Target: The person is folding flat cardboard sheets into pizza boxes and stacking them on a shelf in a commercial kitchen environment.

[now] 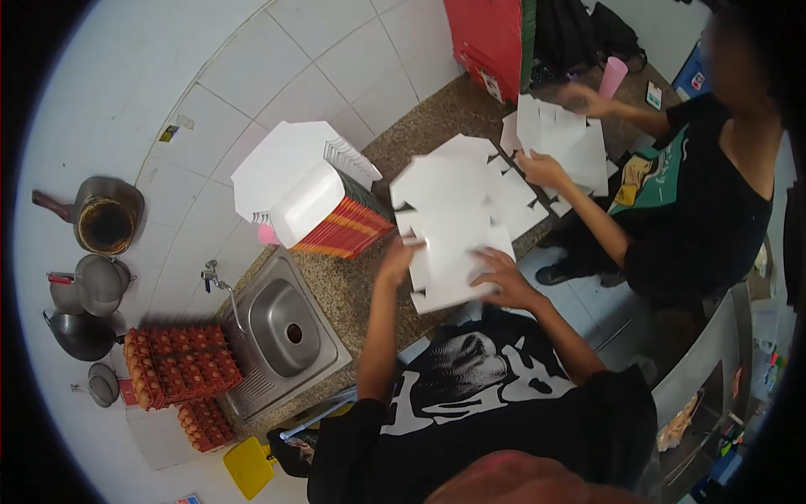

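Right of the nested red-sided paper cartons (327, 214), your right hand (504, 280) is lying open-fingered on the flat white cardboard blank (453, 239). Your left hand (397, 259), grip unclear, is touching it; uneven pressing could crease it.

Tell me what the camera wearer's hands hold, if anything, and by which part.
A white cardboard blank: the left hand at its left edge, the right hand on its lower right side. Whether either grips it cannot be told.

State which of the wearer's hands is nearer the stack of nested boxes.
Left. The left hand is just beside the stack, off its lower-right corner; the right hand is farther right, across the white blank.
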Motion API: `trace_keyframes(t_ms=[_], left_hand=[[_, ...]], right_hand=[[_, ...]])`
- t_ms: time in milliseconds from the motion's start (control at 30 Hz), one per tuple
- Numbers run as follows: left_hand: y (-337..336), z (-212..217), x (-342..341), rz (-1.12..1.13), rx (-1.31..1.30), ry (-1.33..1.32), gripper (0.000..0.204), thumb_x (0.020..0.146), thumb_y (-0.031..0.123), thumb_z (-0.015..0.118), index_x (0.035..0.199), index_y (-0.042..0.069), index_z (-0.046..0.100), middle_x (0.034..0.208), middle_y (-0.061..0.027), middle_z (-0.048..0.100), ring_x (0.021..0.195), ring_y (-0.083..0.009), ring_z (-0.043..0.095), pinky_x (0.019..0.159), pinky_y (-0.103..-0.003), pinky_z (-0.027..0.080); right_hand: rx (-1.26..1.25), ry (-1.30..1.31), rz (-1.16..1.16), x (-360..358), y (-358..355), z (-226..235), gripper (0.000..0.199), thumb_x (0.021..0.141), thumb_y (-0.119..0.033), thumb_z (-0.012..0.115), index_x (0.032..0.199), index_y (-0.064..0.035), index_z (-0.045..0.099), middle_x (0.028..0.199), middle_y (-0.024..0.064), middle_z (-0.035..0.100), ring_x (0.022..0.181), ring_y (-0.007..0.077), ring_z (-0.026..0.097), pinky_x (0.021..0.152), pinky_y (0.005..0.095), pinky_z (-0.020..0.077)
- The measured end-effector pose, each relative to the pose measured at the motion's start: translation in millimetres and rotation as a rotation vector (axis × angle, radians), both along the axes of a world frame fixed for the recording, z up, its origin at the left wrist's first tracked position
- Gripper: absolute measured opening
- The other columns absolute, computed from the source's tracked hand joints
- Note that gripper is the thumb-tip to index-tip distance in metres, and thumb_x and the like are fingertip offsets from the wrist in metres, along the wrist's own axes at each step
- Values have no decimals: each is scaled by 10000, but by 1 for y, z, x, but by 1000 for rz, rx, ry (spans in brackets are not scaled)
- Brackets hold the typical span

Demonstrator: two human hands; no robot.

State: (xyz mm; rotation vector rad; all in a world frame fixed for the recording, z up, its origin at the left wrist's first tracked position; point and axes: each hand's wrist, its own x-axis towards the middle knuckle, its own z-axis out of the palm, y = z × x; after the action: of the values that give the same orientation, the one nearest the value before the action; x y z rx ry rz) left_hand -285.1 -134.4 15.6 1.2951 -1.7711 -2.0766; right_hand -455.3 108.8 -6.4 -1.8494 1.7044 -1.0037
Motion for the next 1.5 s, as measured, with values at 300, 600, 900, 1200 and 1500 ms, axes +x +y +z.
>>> trace_keyframes(t_ms=[300, 600, 900, 1200, 1500], left_hand=[[30, 0, 22, 276, -301, 282, 726, 788, 179, 803, 1351, -61, 414, 1300, -194, 527, 1179, -235, 535, 1024, -342, 415], [86, 40, -28, 108, -367, 451, 450, 895, 275, 685, 1195, -33, 553, 1127, -119, 610, 1030, -202, 577, 918, -356, 439], [103, 112, 3, 102, 97, 726, 258, 861, 28, 705, 1105, -12, 632, 1081, -76, 663, 1007, -139, 614, 906, -294, 465], [111, 118, 28, -126, 220, 707, 283, 914, 67, 629, 1177, -16, 567, 1097, -88, 639, 991, -169, 623, 839, -309, 513], [119, 83, 25, -185, 404, 675, 261, 956, 110, 593, 1184, -9, 548, 1114, -111, 623, 980, -192, 622, 813, -309, 524]], right_hand=[[361, -765, -590, -48, 1, 13, 371, 861, -185, 716, 1166, 5, 624, 1039, 107, 671, 960, 194, 629, 859, 306, 504], [-163, 62, -260, 66, -9, 109, 685, 786, -158, 692, 1422, -164, 437, 1542, 163, 284, 1405, 401, 275, 1120, 547, 250], [-474, 390, -789, 82, 36, 99, 628, 651, -152, 738, 1255, -243, 591, 1447, 106, 428, 1305, 322, 440, 1080, 570, 279], [-532, 400, -990, 152, 30, 107, 370, 818, -105, 622, 1178, -172, 676, 1182, 58, 663, 1062, 235, 619, 959, 403, 447], [-583, -356, -1250, 212, 25, 111, 353, 935, -270, 616, 1242, -96, 611, 1117, 88, 661, 899, 181, 643, 797, 308, 539]])
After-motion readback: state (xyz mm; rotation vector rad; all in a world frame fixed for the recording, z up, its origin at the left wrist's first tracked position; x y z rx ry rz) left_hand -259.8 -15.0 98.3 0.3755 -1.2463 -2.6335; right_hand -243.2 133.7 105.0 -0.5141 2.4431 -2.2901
